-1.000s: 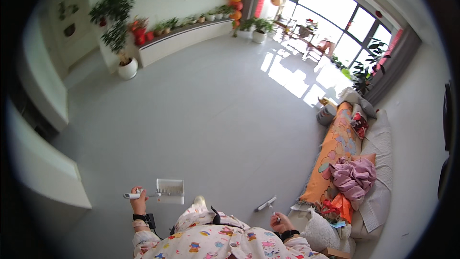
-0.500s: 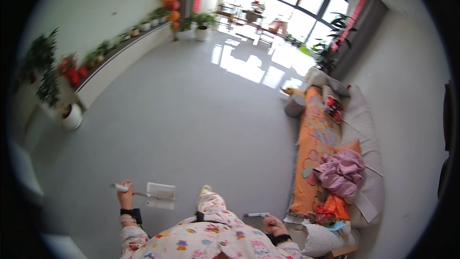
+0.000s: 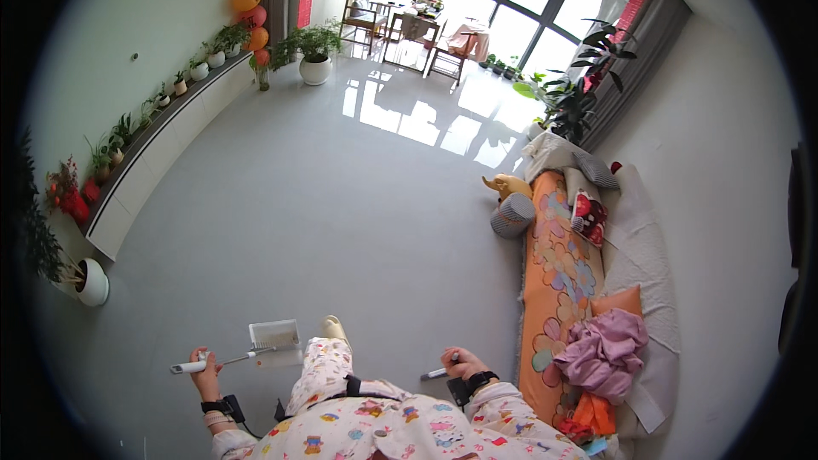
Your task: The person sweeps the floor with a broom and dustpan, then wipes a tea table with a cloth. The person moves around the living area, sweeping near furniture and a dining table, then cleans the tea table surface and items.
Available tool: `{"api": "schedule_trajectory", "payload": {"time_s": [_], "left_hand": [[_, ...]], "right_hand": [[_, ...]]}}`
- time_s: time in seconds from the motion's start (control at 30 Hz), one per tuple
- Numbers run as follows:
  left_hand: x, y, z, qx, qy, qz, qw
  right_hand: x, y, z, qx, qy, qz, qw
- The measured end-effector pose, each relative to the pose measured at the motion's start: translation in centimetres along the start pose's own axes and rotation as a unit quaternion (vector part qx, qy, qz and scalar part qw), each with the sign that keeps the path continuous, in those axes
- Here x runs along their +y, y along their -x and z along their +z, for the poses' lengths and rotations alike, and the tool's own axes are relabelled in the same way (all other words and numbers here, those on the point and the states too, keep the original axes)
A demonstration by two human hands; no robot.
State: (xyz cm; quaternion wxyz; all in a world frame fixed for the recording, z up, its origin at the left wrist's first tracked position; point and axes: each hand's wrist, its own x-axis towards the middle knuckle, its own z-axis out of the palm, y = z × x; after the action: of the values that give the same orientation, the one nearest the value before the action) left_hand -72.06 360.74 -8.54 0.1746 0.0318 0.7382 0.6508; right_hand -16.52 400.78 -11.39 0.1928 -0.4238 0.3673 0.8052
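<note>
My left hand (image 3: 204, 372) is closed round the white grip of a long-handled dustpan (image 3: 274, 334). Its thin metal pole runs right to a pale rectangular pan with a toothed edge, low over or on the floor; which one I cannot tell. My right hand (image 3: 464, 363) is closed round a slim white-and-dark handle (image 3: 434, 373) whose end sticks out to the left; the rest of that tool is hidden. Between the hands, one light-coloured shoe (image 3: 335, 329) points forward on the floor, below a patterned trouser leg.
Along the right stands a sofa with an orange flowered cover (image 3: 545, 290), a heap of pink cloth (image 3: 603, 349) and a grey striped pouf (image 3: 513, 215) beside it. A low ledge (image 3: 162, 149) with potted plants lines the left wall. Table and chairs (image 3: 413, 34) stand by the far window.
The view has turned, so the window and plants sit further left. My right hand has come up and leftward in the picture; the left hand has shifted left and lower with the dustpan.
</note>
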Motion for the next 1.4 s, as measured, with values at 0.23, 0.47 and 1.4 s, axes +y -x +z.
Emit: {"api": "schedule_trajectory", "payload": {"time_s": [0.23,0.47,1.4], "left_hand": [[4.6,-16.9,19.6,-0.054,-0.016,0.019,0.998],[14.0,-31.0,38.3,-0.121,-0.066,0.037,0.99],[32.0,-80.1,91.9,-0.023,0.039,0.0,0.999]], "right_hand": [[-8.9,-1.3,12.1,-0.03,-0.031,0.012,0.999],[-14.2,-0.6,25.0,-0.068,-0.065,-0.043,0.995],[-36.9,-31.0,121.7,0.014,0.301,0.1,0.948]]}}
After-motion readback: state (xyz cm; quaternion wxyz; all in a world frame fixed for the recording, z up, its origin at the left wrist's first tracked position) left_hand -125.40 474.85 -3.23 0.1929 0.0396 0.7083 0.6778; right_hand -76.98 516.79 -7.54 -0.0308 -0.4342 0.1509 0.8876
